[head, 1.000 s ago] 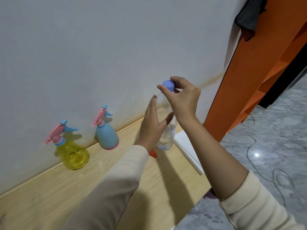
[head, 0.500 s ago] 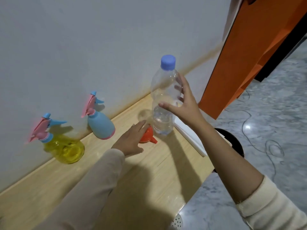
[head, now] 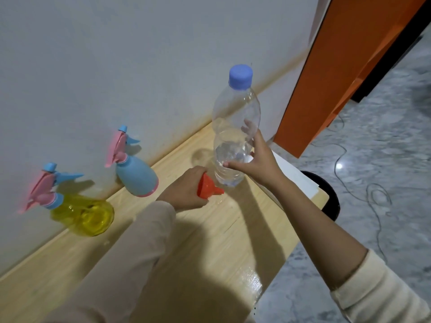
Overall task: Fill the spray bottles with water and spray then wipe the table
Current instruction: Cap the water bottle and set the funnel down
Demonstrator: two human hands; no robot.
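Right hand (head: 254,163) grasps a capped water bottle (head: 235,113) standing on the tabletop (head: 233,241); left hand (head: 184,192), fingers apparently curled, holds an orange funnel (head: 206,188) just beside it.

Near tabletop (head: 242,231) open, wall (head: 116,66) closing the far side, yellow spray bottle (head: 86,216) and blue spray bottle (head: 137,178) close to it at left, water bottle (head: 235,117) upright far right, orange funnel (head: 206,188) just beside its base

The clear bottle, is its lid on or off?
On: the blue cap sits on top of the clear bottle, which the right hand holds upright.
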